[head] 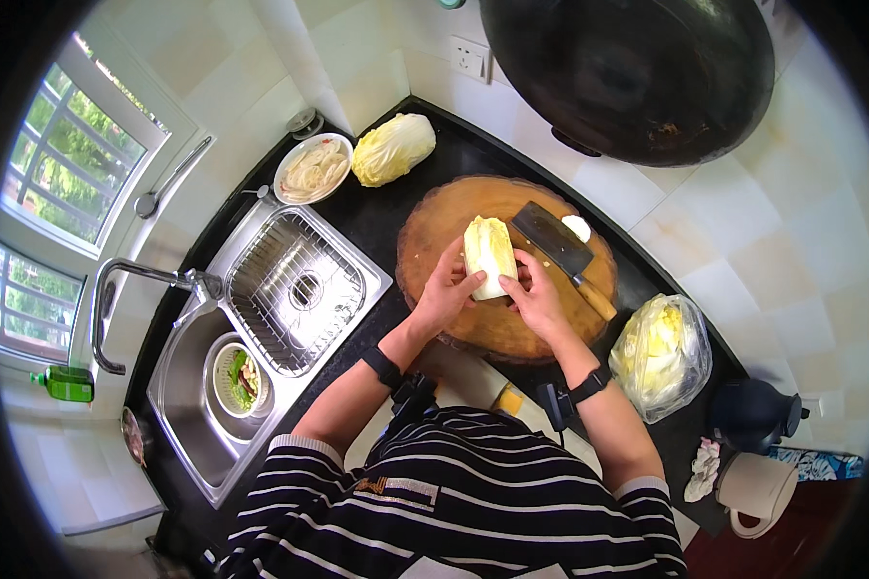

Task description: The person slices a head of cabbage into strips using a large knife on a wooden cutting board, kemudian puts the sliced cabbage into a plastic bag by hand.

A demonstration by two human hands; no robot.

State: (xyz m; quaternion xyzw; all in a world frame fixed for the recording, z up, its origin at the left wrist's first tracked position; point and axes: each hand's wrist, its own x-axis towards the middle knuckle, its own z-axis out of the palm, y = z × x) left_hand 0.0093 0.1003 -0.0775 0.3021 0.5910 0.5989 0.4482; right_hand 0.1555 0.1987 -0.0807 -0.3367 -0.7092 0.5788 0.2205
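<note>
Between my two hands is a small head of napa cabbage (489,253), pale yellow at the leafy top and white toward the base. My left hand (449,279) grips its left side, thumb on the front. On the right side my right hand (532,286) holds it in the same way. Both hands are over a round wooden chopping block (442,206). A cleaver (554,239) with a wooden handle lies flat on the block, right of the cabbage. Beside its blade sits a white cut piece (576,228), probably the cabbage's stem end.
Another napa cabbage (395,150) and a bowl of pale slices (313,168) stand at the back. A plastic bag of cabbage (661,358) is at right. Left is a double sink (369,289) with a wire rack and a basket of vegetables (240,380). A wok (630,72) hangs above.
</note>
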